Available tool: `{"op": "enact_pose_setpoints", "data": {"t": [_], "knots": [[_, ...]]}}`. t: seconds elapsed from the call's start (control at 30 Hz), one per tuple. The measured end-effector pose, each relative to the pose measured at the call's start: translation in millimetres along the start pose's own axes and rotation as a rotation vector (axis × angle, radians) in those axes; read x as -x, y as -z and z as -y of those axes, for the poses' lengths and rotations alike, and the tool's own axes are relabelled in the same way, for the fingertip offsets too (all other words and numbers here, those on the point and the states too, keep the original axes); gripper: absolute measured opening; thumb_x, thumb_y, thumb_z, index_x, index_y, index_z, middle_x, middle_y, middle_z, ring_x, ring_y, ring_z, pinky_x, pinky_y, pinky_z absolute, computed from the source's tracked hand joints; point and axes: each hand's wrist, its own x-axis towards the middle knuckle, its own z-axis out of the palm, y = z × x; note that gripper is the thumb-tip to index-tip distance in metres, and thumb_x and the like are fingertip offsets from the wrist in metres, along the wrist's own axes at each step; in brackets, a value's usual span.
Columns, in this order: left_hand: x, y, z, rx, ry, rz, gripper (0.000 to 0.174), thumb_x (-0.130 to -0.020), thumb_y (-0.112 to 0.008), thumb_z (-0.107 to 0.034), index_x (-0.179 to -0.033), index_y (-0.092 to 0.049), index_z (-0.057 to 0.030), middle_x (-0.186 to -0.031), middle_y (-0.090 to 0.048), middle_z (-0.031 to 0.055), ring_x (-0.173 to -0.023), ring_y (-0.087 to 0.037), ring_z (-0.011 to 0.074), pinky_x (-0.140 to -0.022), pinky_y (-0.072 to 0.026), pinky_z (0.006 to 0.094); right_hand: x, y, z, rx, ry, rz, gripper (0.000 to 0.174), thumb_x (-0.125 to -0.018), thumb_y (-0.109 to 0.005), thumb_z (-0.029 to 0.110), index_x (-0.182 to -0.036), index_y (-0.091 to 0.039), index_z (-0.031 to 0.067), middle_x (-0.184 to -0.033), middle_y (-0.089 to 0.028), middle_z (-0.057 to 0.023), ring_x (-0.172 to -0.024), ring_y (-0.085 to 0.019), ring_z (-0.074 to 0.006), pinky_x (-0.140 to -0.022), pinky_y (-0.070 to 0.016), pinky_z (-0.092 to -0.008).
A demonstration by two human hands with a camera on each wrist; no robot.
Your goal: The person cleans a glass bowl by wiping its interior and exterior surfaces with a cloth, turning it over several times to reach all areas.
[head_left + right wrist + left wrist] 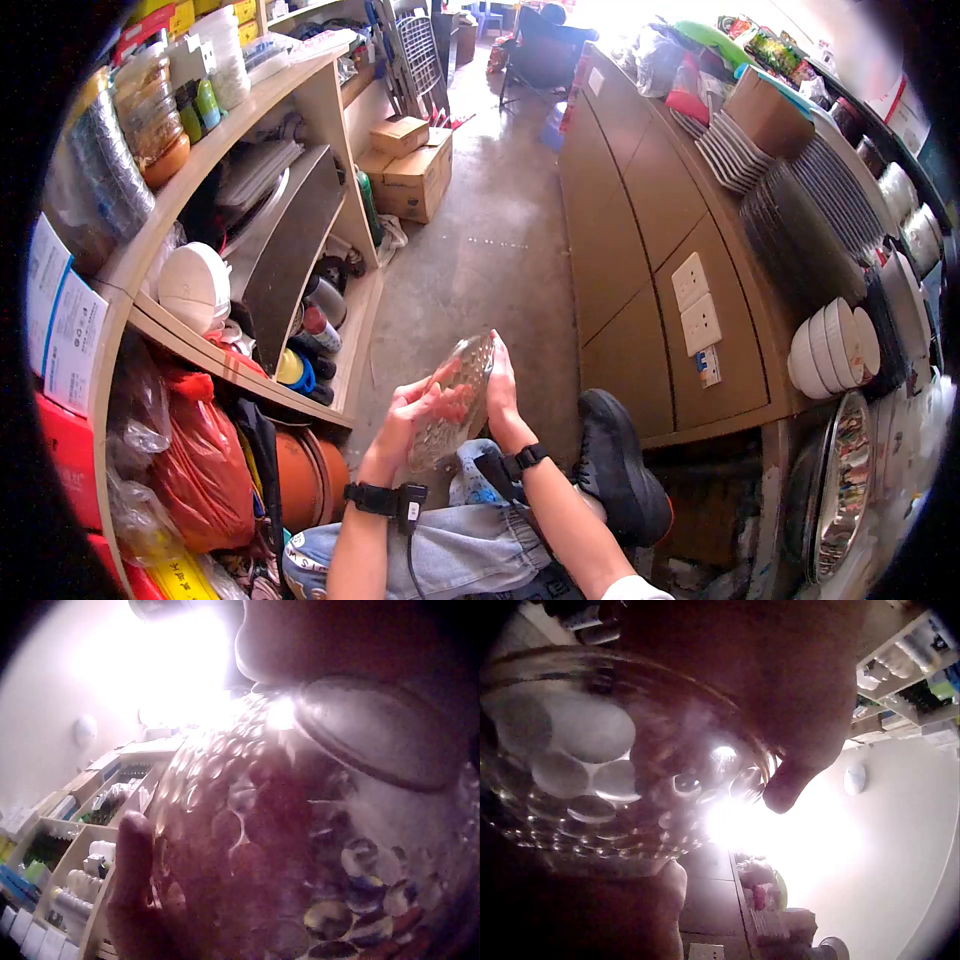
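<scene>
A clear glass bowl [440, 437] with a dimpled wall is held on its side between both hands, above the lap. My left hand [402, 418] grips it at the rim from the left; in the left wrist view its thumb [799, 776] bends over the rim. Flat along the bowl's right side lies my right hand [503, 395], fingers straight and pointing up. The right wrist view has the dimpled bowl [232, 802] close up, with its round foot near the right hand [330, 637].
Left stands a wooden shelf [325, 75] packed with goods, with a red plastic bag [205, 460] below. Cardboard boxes [415, 180] sit on the floor farther off. A brown counter [640, 230] on the right carries stacked plates [735, 150] and white bowls [825, 345]. A black shoe [615, 465] is near the right hand.
</scene>
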Motion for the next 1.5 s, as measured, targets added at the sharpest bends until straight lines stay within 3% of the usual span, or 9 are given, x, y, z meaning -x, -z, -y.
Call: {"op": "enact_pose_setpoints", "data": {"t": [0.07, 0.2, 0.3, 0.5, 0.8, 0.87, 1.07, 1.3, 1.5], "knots": [[-1, 1, 3, 0.165, -0.062, -0.026, 0.06, -0.102, -0.053, -0.039, -0.149, -0.044, -0.0032, -0.127, -0.067, 0.0174, -0.101, -0.069, 0.0238, -0.093, -0.0519, 0.0391, -1, 2, 0, 0.013, -0.007, 0.003, 0.056, -0.109, -0.03, 0.042, -0.154, -0.037, 0.0094, -0.157, -0.04, -0.0075, -0.145, -0.035, -0.0217, -0.12, -0.0259, -0.0353], [-3, 0, 3, 0.202, -0.132, -0.1, 0.061, -0.102, -0.053, -0.041, -0.15, -0.043, -0.0037, -0.129, -0.066, 0.018, -0.101, -0.07, 0.0257, -0.093, -0.0522, 0.0409, 1, -1, 0, 0.016, -0.011, -0.011, 0.058, -0.109, -0.03, 0.042, -0.154, -0.037, 0.0068, -0.157, -0.041, -0.0081, -0.144, -0.036, -0.0217, -0.12, -0.0253, -0.0347], [-4, 2, 5, 0.275, -0.163, -0.138, 0.061, -0.102, -0.052, -0.041, -0.151, -0.042, -0.0049, -0.13, -0.066, 0.0179, -0.1, -0.07, 0.0266, -0.095, -0.0522, 0.0416, -3, -1, -14, 0.087, 0.143, 0.026, 0.059, -0.109, -0.03, 0.041, -0.154, -0.036, 0.0036, -0.158, -0.039, -0.0093, -0.145, -0.034, -0.0222, -0.12, -0.0243, -0.0338], [-2, -1, 4, 0.404, -0.233, -0.258, 0.059, -0.104, -0.049, -0.039, -0.152, -0.039, -0.0072, -0.129, -0.066, 0.0178, -0.099, -0.07, 0.027, -0.095, -0.0521, 0.0418, 7, -15, -15, 0.168, 0.157, 0.109, 0.06, -0.109, -0.029, 0.041, -0.156, -0.027, 0.0021, -0.162, -0.028, -0.0117, -0.149, -0.025, -0.0225, -0.122, -0.0184, -0.0333], [-4, 1, 3, 0.228, -0.293, -0.379, 0.055, -0.105, -0.047, -0.038, -0.152, -0.042, -0.0094, -0.134, -0.063, 0.0168, -0.102, -0.067, 0.0232, -0.099, -0.0484, 0.0398, 22, -31, -19, 0.195, 0.082, 0.333, 0.064, -0.11, -0.027, 0.042, -0.158, -0.011, 0.0024, -0.166, -0.01, -0.0109, -0.152, -0.009, -0.0216, -0.123, -0.0087, -0.0332], [-3, 0, 0, 0.18, -0.329, -0.387, 0.052, -0.105, -0.052, -0.033, -0.151, -0.045, -0.0091, -0.14, -0.059, 0.0159, -0.109, -0.065, 0.0192, -0.099, -0.0497, 0.0368, 25, -32, -19, 0.188, 0.064, 0.366, 0.065, -0.11, -0.026, 0.042, -0.159, -0.007, 0.0025, -0.167, -0.006, -0.0107, -0.153, -0.006, -0.0214, -0.124, -0.0065, -0.0332], [-6, -7, 4, -0.061, -0.469, -0.403, 0.047, -0.105, -0.052, -0.02, -0.15, -0.045, -0.0049, -0.155, -0.045, 0.0071, -0.128, -0.055, 0.0192, -0.106, -0.0435, 0.0328, 31, -37, -17, 0.158, 0.046, 0.406, 0.069, -0.11, -0.025, 0.043, -0.16, 0.002, 0.0027, -0.169, 0.004, -0.0102, -0.155, 0.003, -0.0208, -0.125, -0.0011, -0.0331], [-13, -12, 4, -0.229, -0.475, -0.41, 0.049, -0.105, -0.053, -0.017, -0.151, -0.043, -0.0024, -0.153, -0.047, 0.0091, -0.129, -0.053, 0.0162, -0.108, -0.0408, 0.0298, 38, -41, 3, 0.099, 0.134, 0.456, 0.069, -0.11, -0.029, 0.04, -0.16, 0.001, 0.0032, -0.169, 0.004, -0.0105, -0.155, 0.005, -0.0224, -0.124, -0.0013, -0.0349], [-12, -21, 3, -0.334, -0.412, -0.384, 0.046, -0.103, -0.054, -0.015, -0.148, -0.049, -0.007, -0.143, -0.058, 0.0104, -0.123, -0.056, 0.0134, -0.103, -0.0435, 0.029, 33, -39, -13, 0.033, 0.177, 0.362, 0.072, -0.109, -0.032, 0.041, -0.161, 0.007, 0.0085, -0.169, 0.007, -0.0102, -0.155, 0.006, -0.0251, -0.124, -0.0011, -0.0391]]}}
